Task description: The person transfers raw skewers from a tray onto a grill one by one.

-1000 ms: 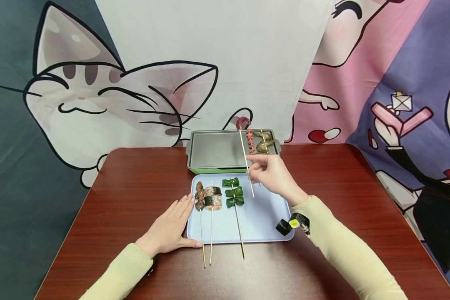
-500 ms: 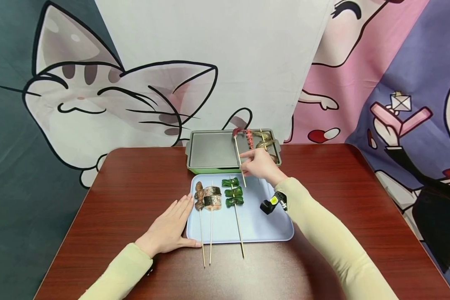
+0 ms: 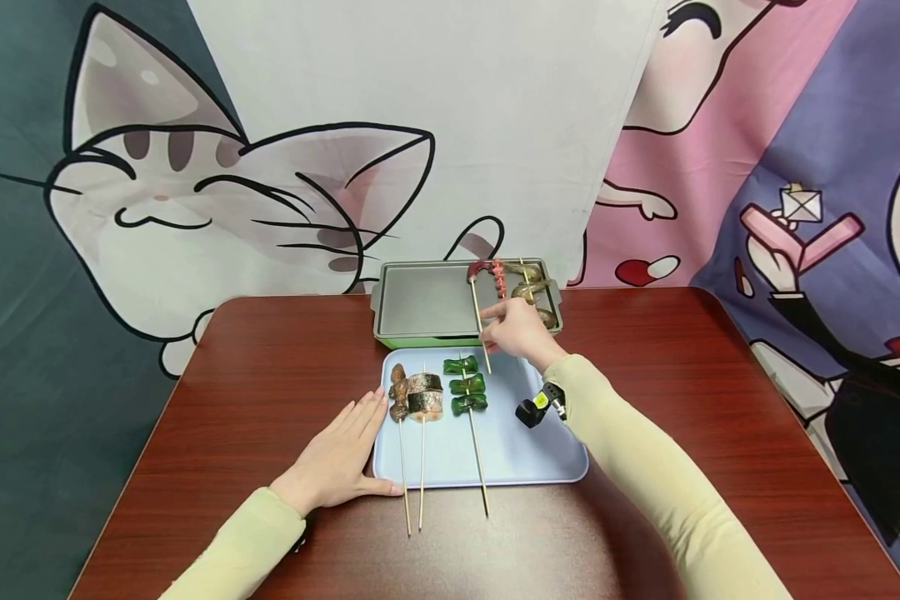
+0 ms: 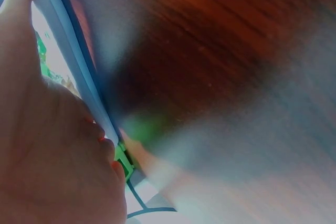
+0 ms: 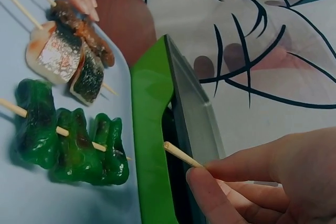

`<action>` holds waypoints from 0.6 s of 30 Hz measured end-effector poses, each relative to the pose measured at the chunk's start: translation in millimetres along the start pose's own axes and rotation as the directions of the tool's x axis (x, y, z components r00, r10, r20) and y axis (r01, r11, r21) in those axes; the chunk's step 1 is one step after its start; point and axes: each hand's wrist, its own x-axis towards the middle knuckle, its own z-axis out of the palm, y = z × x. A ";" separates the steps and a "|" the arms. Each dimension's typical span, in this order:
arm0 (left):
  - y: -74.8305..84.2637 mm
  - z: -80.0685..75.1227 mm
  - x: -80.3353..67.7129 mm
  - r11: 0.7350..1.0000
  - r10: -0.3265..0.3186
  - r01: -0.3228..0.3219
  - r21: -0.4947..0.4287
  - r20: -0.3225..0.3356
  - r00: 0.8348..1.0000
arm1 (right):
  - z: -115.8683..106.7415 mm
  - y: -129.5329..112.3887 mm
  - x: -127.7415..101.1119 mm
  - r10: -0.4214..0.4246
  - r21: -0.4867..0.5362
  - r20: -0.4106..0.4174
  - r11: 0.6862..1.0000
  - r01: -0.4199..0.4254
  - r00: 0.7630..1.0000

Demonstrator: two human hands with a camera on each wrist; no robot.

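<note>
In the head view my right hand (image 3: 521, 331) pinches the wooden stick of a skewer with a dark red curled piece (image 3: 478, 267), over the grey grill plate (image 3: 420, 300). The stick's end (image 5: 180, 153) shows between thumb and fingers in the right wrist view. Left of the pale blue tray (image 3: 525, 454), my left hand (image 3: 336, 461) lies with straight fingers against its edge, thumb by the near left corner. On the tray are a green pepper skewer (image 3: 468, 385), a skewer of silvery-skinned fish (image 3: 425, 396) and a brown-piece skewer (image 3: 398, 392).
At the grill's right end lie a skewer of small red pieces (image 3: 499, 280) and brownish-green skewered pieces (image 3: 525, 292). The grill has a green base (image 5: 152, 82) and stands just behind the tray on the brown table (image 3: 270, 358). Printed cloths hang behind.
The right hand has moved forward and left, lowering the red curled skewer from above the grill's back edge to the plate. Lately it shifted only slightly right. The left hand stays put.
</note>
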 end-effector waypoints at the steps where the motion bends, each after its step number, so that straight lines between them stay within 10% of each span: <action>1: 0.3 -0.3 0.4 1.000 -0.003 0.003 -0.001 0.006 1.000 | 0.3 0.2 -0.1 0.001 -0.015 -0.004 1.000 -0.001 1.000; 18: -10.4 18.1 -0.6 0.999 0.011 -0.009 0.045 -0.043 0.999 | -13.0 -10.4 -48.3 -0.198 -0.150 -0.066 0.971 0.186 0.978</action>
